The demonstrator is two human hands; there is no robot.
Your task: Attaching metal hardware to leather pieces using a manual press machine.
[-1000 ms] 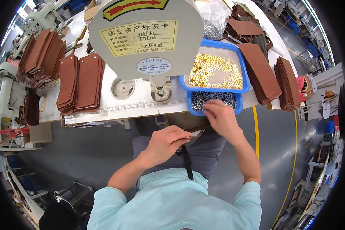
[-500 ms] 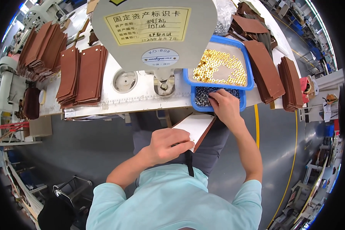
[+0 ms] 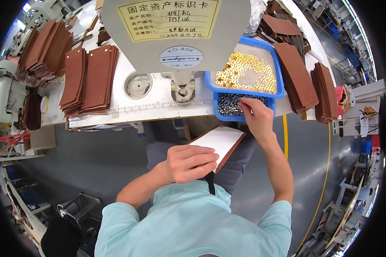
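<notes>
"Off the surface [image 3: 161, 92], where's the white-faced panel [image 3: 223, 139]?"
"Over the lap [image 3: 239, 165], in the left hand [image 3: 188, 165], fingers pressed together."
"The right hand [image 3: 260, 118]?"
"Curled over dark studs [image 3: 229, 106]; whether it pinches one, I can't tell. Singly probably works best."

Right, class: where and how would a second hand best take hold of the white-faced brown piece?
Probably pinch the white-faced brown piece at its far end, coming from the right: it looks thin and flat, and the left hand covers its near left part, leaving the far end and brown right edge exposed.
</notes>
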